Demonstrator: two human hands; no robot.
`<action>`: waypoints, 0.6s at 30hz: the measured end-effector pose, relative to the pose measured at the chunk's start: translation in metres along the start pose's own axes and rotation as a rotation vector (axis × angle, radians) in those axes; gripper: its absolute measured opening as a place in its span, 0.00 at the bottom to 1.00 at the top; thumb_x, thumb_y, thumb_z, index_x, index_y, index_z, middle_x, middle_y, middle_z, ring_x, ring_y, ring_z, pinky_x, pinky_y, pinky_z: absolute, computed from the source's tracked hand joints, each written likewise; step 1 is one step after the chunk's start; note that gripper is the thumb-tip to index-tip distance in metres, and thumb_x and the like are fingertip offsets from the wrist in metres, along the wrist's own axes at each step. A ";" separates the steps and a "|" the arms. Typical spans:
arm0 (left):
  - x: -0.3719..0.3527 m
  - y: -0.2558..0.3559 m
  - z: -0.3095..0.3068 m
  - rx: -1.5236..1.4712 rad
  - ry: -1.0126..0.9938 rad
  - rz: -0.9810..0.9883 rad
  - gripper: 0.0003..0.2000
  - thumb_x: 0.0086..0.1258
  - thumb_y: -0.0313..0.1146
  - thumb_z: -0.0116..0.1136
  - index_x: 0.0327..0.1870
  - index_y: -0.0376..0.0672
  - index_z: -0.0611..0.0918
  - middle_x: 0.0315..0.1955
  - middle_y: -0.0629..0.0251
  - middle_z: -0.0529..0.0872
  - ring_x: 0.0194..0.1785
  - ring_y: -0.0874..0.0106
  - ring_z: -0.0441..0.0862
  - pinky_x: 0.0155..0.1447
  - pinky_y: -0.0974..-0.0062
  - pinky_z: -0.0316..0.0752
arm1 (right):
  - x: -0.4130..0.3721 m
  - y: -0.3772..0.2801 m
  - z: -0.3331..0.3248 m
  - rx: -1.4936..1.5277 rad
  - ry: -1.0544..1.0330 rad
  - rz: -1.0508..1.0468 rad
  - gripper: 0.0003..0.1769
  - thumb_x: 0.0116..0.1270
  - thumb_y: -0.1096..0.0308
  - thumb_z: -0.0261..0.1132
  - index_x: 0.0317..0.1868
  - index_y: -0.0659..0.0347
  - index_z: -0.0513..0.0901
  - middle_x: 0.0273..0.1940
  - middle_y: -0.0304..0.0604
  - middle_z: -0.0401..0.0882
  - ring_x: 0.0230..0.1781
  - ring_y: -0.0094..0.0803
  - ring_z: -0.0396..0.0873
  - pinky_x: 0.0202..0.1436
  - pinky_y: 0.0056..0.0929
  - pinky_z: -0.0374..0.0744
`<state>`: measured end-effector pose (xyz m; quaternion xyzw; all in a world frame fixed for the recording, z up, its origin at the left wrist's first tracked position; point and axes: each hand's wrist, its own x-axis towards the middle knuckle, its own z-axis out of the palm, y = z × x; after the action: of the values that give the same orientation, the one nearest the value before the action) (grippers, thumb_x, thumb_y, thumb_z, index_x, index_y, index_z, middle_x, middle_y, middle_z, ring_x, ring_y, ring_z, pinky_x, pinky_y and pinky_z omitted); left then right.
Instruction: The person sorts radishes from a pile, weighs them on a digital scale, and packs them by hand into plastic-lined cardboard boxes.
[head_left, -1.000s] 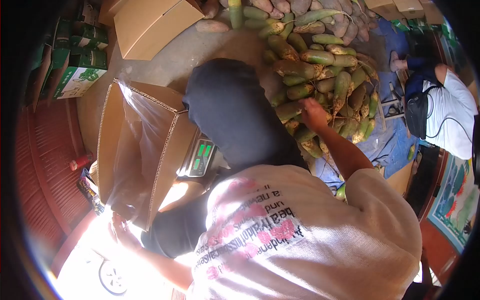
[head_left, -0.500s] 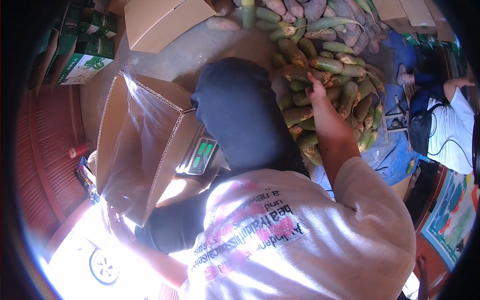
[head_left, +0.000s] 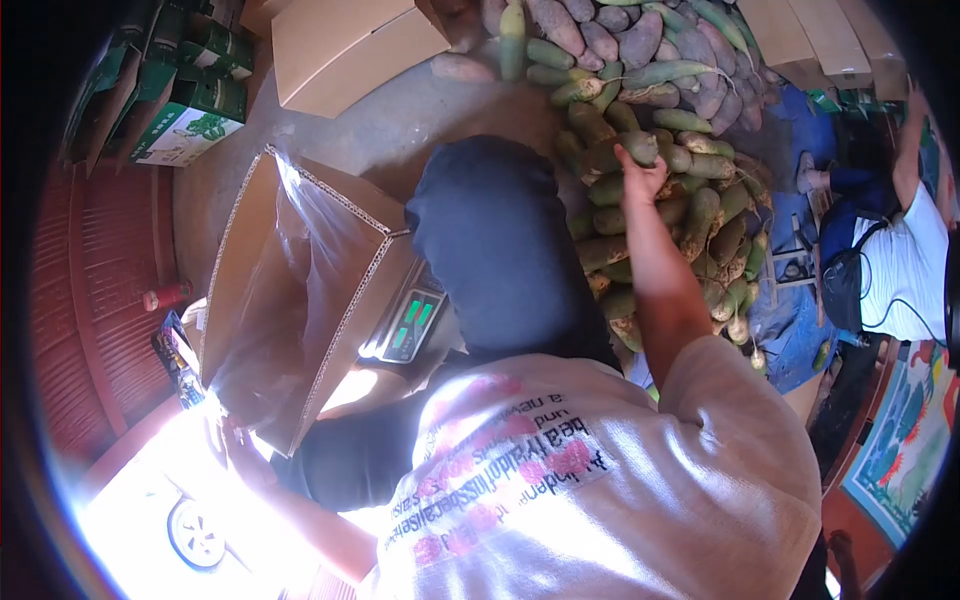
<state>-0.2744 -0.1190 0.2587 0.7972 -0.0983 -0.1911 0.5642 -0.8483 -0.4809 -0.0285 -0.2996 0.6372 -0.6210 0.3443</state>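
My right hand [head_left: 643, 182] reaches over the pile of green radishes [head_left: 700, 222], its fingers closed round a thick green radish [head_left: 628, 150]. That radish is at the near side of the pile's upper part, its blunt end facing right. On the other side, my left hand [head_left: 240, 452] is at the lower corner of an open cardboard box [head_left: 385, 285] with a clear plastic liner [head_left: 300, 245]. Strong glare washes out its fingers, so their grip cannot be made out. The box leans beside a digital scale [head_left: 412, 325] with lit green numbers.
Reddish-purple radishes [head_left: 640, 40] lie behind the green ones. A closed carton [head_left: 355, 50] stands at the back, green printed boxes [head_left: 195, 120] at the left. Another person in a white shirt [head_left: 905, 265] is at the right, near a small stool [head_left: 795, 250] on blue sheeting.
My right hand has gone from stretched fingers above the pile to closed round a green radish, its end now tipped up. The left hand stays at the box. The view shifted slightly.
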 end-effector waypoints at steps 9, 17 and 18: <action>-0.031 0.049 0.052 0.213 0.369 0.458 0.24 0.70 0.33 0.57 0.64 0.39 0.68 0.60 0.53 0.72 0.61 0.59 0.75 0.58 0.60 0.79 | 0.009 -0.144 -0.024 -0.021 -0.489 0.212 0.33 0.54 0.62 0.78 0.58 0.59 0.73 0.52 0.40 0.78 0.57 0.30 0.73 0.65 0.34 0.68; -0.114 0.157 0.253 0.443 -0.672 0.977 0.20 0.68 0.23 0.56 0.62 0.41 0.74 0.55 0.59 0.80 0.53 0.69 0.81 0.59 0.70 0.75 | -0.007 -0.194 0.014 -0.420 -0.607 -0.359 0.41 0.44 0.64 0.82 0.58 0.59 0.72 0.51 0.42 0.79 0.50 0.31 0.78 0.57 0.31 0.76; -0.130 0.159 0.286 0.303 -0.900 0.834 0.23 0.66 0.20 0.55 0.63 0.45 0.73 0.56 0.59 0.80 0.50 0.70 0.83 0.56 0.70 0.76 | -0.003 -0.199 0.016 -0.620 -0.577 -0.489 0.42 0.41 0.59 0.83 0.57 0.55 0.72 0.49 0.45 0.81 0.49 0.37 0.80 0.63 0.39 0.72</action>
<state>-0.5020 -0.3722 0.3502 0.6044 -0.6545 -0.2558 0.3754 -0.8426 -0.4981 0.1705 -0.6888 0.5817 -0.3562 0.2455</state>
